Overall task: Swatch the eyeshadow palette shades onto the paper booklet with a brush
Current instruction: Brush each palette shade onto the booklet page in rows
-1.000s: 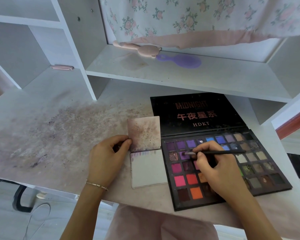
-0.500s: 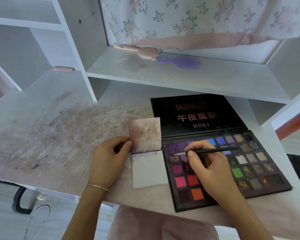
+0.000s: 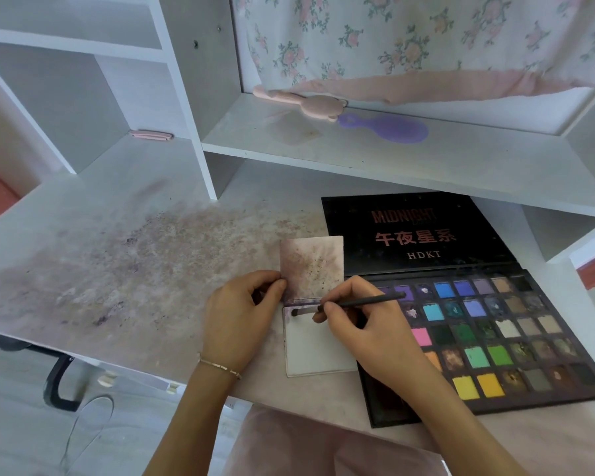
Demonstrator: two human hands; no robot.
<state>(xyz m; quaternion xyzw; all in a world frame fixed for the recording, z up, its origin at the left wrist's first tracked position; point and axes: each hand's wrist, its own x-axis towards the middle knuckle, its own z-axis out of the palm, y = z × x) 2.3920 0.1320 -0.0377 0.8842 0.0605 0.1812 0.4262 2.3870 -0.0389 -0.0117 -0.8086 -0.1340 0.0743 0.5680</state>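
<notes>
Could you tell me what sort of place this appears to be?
Probably a bedroom vanity desk at home: two hairbrushes lie on a white shelf under a floral curtain, and an eyeshadow palette is open.

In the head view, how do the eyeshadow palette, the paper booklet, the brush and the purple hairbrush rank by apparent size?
1. Eyeshadow palette
2. Paper booklet
3. Purple hairbrush, farther away, so unsure
4. Brush
</notes>
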